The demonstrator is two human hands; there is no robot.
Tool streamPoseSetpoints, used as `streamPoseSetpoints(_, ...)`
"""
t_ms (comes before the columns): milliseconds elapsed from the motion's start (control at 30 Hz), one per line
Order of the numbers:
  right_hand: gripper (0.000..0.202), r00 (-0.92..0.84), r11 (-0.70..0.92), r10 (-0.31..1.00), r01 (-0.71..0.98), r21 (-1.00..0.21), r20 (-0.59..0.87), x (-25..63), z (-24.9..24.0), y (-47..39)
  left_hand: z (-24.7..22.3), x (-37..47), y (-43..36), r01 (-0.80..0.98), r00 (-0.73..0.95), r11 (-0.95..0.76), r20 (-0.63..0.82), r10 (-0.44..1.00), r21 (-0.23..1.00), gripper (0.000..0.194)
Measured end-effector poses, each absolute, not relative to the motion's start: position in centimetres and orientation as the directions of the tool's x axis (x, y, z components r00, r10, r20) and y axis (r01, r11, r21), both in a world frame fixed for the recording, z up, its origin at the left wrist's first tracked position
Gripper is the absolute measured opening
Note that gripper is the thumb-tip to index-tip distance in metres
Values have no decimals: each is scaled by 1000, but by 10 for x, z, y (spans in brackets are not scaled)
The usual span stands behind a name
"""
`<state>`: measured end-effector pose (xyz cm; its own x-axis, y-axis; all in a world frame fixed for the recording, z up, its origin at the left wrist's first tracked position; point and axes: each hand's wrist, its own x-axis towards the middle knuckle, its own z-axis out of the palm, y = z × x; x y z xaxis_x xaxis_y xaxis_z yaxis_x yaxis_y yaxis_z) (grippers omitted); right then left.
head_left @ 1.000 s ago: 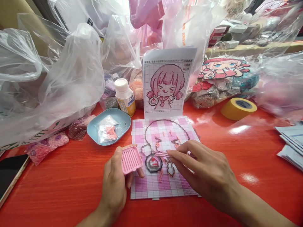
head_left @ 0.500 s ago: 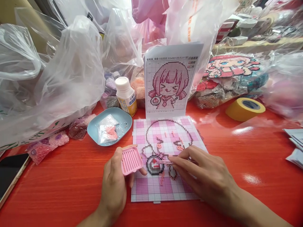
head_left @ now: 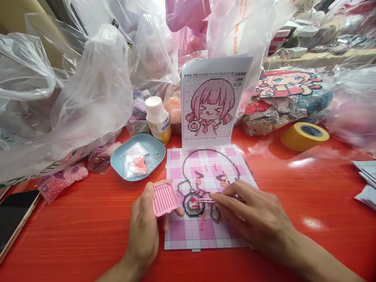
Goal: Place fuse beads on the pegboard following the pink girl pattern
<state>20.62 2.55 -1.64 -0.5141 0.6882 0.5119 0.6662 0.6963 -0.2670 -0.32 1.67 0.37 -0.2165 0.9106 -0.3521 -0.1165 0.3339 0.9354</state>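
My left hand is closed around a small pink ridged bead tray, with a line of tiny beads in its left groove. Pinched in my right hand is a pair of pink tweezers, whose tips hover at or just above the round cake motif. Whether the tips hold a bead is too small to tell. Beneath lies a pink-and-white checked pegboard with dark outlines and coral beads on it. My right hand covers part of its right side.
A printed pattern sheet stands behind the pegboard. On the left are a blue dish with bead bags, a white bottle and a phone. Yellow tape lies at right. Plastic bags crowd the back.
The whole view has shifted slightly, so the scene sits a little further right. Both hands keep their grips, and the tweezers stay near the cake motif.
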Motion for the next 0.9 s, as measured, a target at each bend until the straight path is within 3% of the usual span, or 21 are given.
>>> streamPoseSetpoints(900,17,-515,703,676,664,-254,527,207,-16,27,4,-3,17,-114,-232,357,-374,898,927,47)
